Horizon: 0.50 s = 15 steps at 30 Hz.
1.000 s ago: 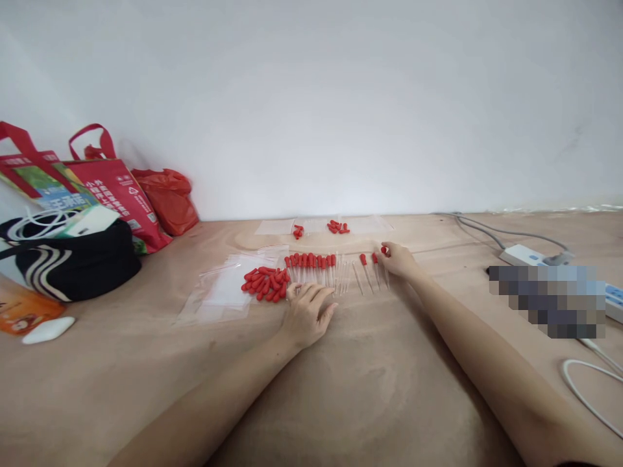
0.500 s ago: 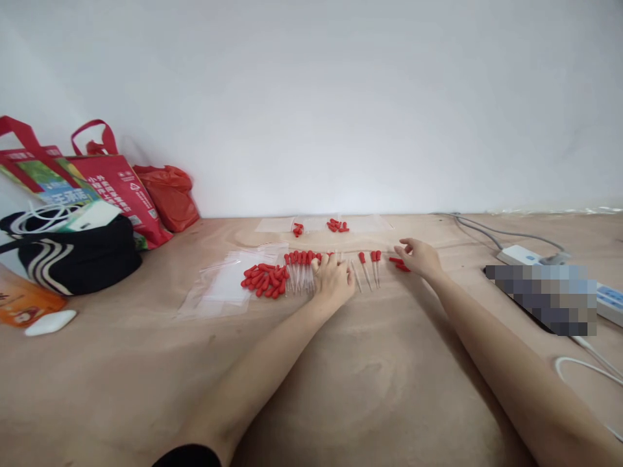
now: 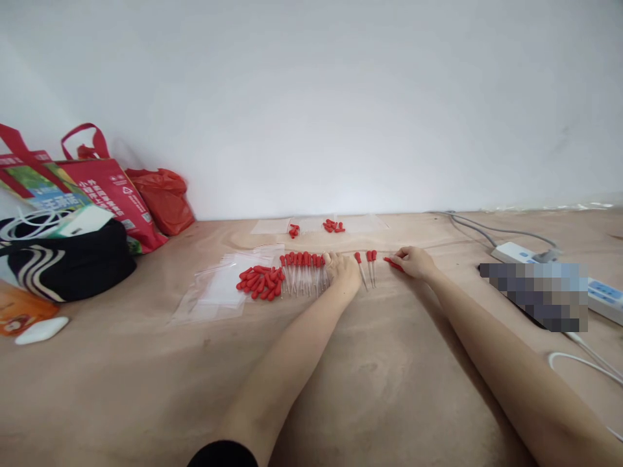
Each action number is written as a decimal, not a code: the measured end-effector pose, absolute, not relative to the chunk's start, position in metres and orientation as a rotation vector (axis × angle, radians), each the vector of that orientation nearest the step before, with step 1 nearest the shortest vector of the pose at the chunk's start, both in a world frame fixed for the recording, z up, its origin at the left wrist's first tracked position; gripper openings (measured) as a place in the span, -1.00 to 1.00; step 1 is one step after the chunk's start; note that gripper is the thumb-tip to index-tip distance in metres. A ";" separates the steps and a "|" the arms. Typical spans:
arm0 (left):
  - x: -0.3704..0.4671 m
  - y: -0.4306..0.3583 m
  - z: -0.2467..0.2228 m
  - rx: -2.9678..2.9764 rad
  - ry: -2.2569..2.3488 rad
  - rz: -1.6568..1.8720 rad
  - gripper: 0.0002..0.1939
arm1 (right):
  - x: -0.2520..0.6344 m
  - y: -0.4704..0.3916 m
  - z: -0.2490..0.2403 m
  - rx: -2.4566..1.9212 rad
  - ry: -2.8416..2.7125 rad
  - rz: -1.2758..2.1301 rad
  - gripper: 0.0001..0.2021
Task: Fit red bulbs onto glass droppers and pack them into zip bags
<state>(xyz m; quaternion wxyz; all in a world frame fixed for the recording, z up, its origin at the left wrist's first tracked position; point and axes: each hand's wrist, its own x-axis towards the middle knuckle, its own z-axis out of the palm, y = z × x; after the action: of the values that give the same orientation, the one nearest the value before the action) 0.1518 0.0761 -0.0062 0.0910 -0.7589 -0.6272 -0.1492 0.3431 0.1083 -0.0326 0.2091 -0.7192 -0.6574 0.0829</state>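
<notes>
We have a row of glass-clear droppers (image 3: pixel 300 275) lying side by side on the wooden tabletop (image 3: pixel 341 376), their red bulbs pointing toward the wall (image 3: pixel 311 110). Our left hand (image 3: pixel 344 271) covers the right end of that row, fingers curled down over it; we cannot tell whether they have closed on a dropper. Just right of it lie three separate droppers (image 3: pixel 372 267), red-topped too, the right two close together. Beyond these, the fingertips of our right hand (image 3: pixel 413 263) meet some loose red bulbs (image 3: pixel 392 263); whether they pinch them or only touch, we cannot make out.

Left of the row we see a heap of red bulbs (image 3: pixel 260 282), beside and partly over overlapping clear plastic bags (image 3: pixel 207 295). Nearer the wall are two small clusters of red bulbs (image 3: pixel 333 226) among more clear plastic. Far left stand a red shopping bag (image 3: pixel 109 188), a red plastic bag (image 3: pixel 163 201) and a black striped pouch (image 3: pixel 92 263); far right lies a white power strip (image 3: pixel 516 254).
</notes>
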 end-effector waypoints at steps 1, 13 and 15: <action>0.149 0.073 -0.004 -2.262 -1.855 -0.454 -0.82 | 0.342 0.108 -0.032 -1.988 -1.814 0.212 -0.76; 0.030 0.022 -0.009 -2.497 -1.208 -0.739 -0.77 | 0.261 0.059 -0.029 -0.920 -2.027 0.168 -0.75; 0.020 0.017 -0.016 -2.503 -1.142 -0.791 -0.76 | 0.248 0.046 -0.032 -0.830 -2.081 0.156 -0.75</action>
<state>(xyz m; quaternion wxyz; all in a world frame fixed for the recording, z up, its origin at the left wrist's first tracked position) 0.0197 0.0171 -0.0160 0.1389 -0.8659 -0.3950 -0.2735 0.2479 0.0463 -0.0325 0.4330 -0.3331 -0.8352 0.0626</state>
